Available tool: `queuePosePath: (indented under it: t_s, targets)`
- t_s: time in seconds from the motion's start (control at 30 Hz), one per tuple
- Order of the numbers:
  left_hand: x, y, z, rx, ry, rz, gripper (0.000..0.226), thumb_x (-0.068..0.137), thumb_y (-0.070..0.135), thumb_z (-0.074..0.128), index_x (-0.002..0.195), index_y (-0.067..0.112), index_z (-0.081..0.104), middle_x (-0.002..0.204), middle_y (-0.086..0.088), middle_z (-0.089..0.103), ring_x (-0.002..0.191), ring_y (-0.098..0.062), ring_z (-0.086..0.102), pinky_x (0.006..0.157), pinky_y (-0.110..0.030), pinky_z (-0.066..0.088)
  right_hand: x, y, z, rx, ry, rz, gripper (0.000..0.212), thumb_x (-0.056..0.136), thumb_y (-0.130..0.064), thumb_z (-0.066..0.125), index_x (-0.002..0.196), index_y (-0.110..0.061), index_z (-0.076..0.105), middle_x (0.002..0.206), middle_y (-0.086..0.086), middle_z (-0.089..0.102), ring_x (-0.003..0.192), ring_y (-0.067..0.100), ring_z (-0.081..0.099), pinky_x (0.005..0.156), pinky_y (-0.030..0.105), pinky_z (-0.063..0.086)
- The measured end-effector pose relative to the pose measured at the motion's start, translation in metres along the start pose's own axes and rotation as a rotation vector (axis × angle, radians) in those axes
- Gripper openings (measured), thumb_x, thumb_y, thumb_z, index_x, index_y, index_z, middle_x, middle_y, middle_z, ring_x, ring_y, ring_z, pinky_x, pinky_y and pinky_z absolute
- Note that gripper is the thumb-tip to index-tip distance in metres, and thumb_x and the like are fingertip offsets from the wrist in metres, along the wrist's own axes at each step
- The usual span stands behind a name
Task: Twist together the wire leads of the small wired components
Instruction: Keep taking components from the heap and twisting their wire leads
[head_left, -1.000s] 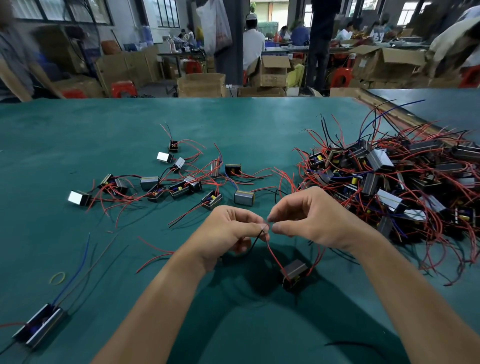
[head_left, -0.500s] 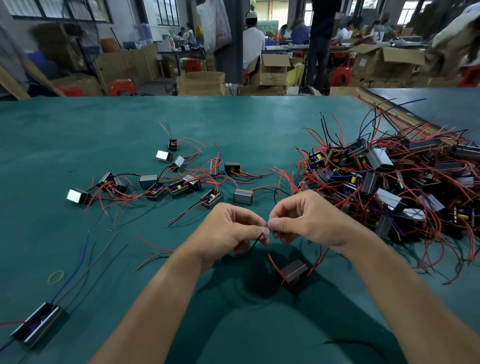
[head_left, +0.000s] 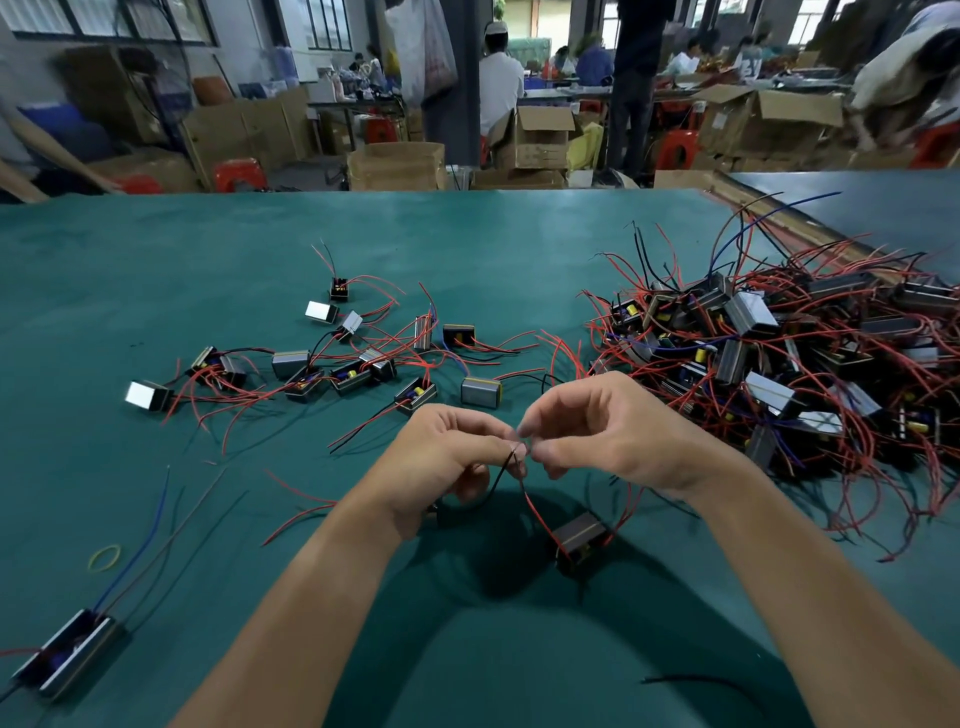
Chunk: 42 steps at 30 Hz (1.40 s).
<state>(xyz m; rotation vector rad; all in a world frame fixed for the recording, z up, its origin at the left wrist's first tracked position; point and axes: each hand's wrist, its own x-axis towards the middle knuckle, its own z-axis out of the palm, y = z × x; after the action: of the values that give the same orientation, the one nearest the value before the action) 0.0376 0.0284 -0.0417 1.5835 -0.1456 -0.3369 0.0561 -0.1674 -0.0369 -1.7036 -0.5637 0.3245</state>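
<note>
From the head view, the person's left hand (head_left: 447, 457) and right hand (head_left: 613, 441) meet fingertip to fingertip above the green table (head_left: 156, 260), both pinching the wire leads (head_left: 511, 460) where a black one and a red one come together. The red lead runs down to a small component (head_left: 579, 535) just below the hands; I cannot tell whether it rests on the table or hangs. Past the left hand, more components (head_left: 311, 374) lie scattered with their red wires splayed. To the right sits a tangled pile (head_left: 779, 364). Near the left edge lie a yellow rubber band (head_left: 105, 557) and a long component (head_left: 67, 654).
</note>
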Motion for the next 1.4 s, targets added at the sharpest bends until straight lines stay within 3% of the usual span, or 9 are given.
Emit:
queuePosePath:
  t_s: [0.17,0.4,0.63,0.83,0.93,1.0,1.17,1.3,1.4]
  targets:
    - [-0.002,0.001,-0.002,-0.039,-0.095,-0.053,0.016,0.08,-0.004,0.063,0.068,0.005,0.068,0.059,-0.008,0.064,0.039,-0.008,0.031,0.039,-0.013,0.023,-0.001,0.0,-0.001,-0.067,-0.028,-0.065,0.022,0.073,0.005,0.078,0.083,-0.015,0.077,0.082,0.005,0.076,0.074,0.012,0.069,0.069,0.02,0.054]
    - [-0.002,0.001,-0.003,-0.049,-0.107,-0.05,0.015,0.08,-0.005,0.063,0.07,0.004,0.069,0.058,-0.008,0.065,0.037,-0.007,0.033,0.037,-0.013,0.025,0.0,0.001,-0.001,-0.156,0.032,-0.075,0.015,0.069,-0.015,0.084,0.076,-0.027,0.08,0.073,0.002,0.076,0.064,0.005,0.065,0.062,0.018,0.053]
    - [-0.003,-0.002,0.0,0.056,-0.029,0.054,0.011,0.08,-0.001,0.071,0.071,0.005,0.074,0.065,-0.013,0.066,0.038,-0.007,0.034,0.038,-0.016,0.026,0.0,0.0,0.0,-0.126,0.061,-0.012,0.009,0.081,-0.005,0.076,0.072,-0.006,0.074,0.063,0.012,0.069,0.057,0.016,0.06,0.057,0.023,0.051]
    - [0.001,-0.009,0.009,0.227,0.094,0.213,0.014,0.079,-0.007,0.072,0.072,0.005,0.074,0.068,-0.01,0.071,0.062,-0.013,0.059,0.066,-0.024,0.049,0.005,0.0,0.007,-0.009,0.149,0.247,0.023,0.083,-0.003,0.07,0.061,-0.007,0.066,0.055,0.006,0.061,0.048,0.014,0.052,0.048,0.021,0.047]
    - [0.002,-0.008,0.007,0.193,0.108,0.191,0.014,0.081,-0.007,0.07,0.071,0.002,0.073,0.061,-0.01,0.068,0.045,-0.004,0.048,0.049,-0.013,0.039,0.006,0.0,0.01,-0.009,0.211,0.209,0.02,0.082,-0.004,0.074,0.065,-0.008,0.064,0.054,0.003,0.06,0.045,0.011,0.053,0.047,0.022,0.047]
    - [0.003,-0.007,0.005,0.135,0.131,0.162,0.014,0.081,-0.004,0.069,0.07,0.002,0.073,0.062,-0.018,0.066,0.041,-0.009,0.035,0.041,-0.014,0.027,0.006,0.0,0.011,-0.094,0.263,0.084,0.017,0.08,-0.003,0.077,0.069,-0.008,0.065,0.054,0.0,0.061,0.047,0.011,0.055,0.049,0.025,0.049]
    - [0.003,-0.006,0.002,-0.004,0.125,0.073,0.017,0.08,-0.002,0.068,0.067,0.008,0.073,0.062,-0.009,0.068,0.038,-0.009,0.03,0.039,-0.014,0.023,0.007,0.004,0.011,-0.268,0.219,-0.103,0.015,0.083,-0.005,0.075,0.076,-0.019,0.075,0.063,-0.003,0.068,0.057,0.012,0.054,0.058,0.034,0.046]
    - [0.003,-0.007,0.001,-0.025,0.122,0.046,0.017,0.08,-0.003,0.068,0.068,0.007,0.074,0.064,-0.011,0.068,0.038,-0.008,0.031,0.038,-0.014,0.024,0.005,0.004,0.006,-0.363,0.157,-0.117,0.014,0.084,-0.009,0.075,0.079,-0.022,0.076,0.071,0.005,0.072,0.061,0.008,0.055,0.057,0.031,0.046]
    - [0.004,-0.007,0.003,0.064,0.141,0.09,0.016,0.08,-0.004,0.069,0.069,0.006,0.074,0.061,-0.008,0.068,0.038,-0.008,0.034,0.039,-0.015,0.027,0.005,0.003,0.006,-0.446,0.151,-0.089,0.013,0.083,-0.013,0.076,0.072,-0.02,0.074,0.062,0.001,0.067,0.056,0.006,0.05,0.053,0.032,0.042]
